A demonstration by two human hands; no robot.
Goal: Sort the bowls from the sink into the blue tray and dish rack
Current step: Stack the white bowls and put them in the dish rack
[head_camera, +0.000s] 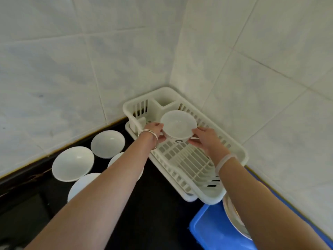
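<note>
A white bowl (178,126) with a dark mark on its side is held over the far part of the cream plastic dish rack (182,159) in the wall corner. My left hand (153,131) grips its left rim and my right hand (205,138) grips its right side. The blue tray (209,230) lies at the lower right, with a pale bowl (232,215) in it mostly hidden by my right forearm.
Several white bowls, among them a far bowl (108,144) and a left bowl (73,163), sit on the black counter (156,204) left of the rack. White tiled walls (252,78) close the corner behind and to the right.
</note>
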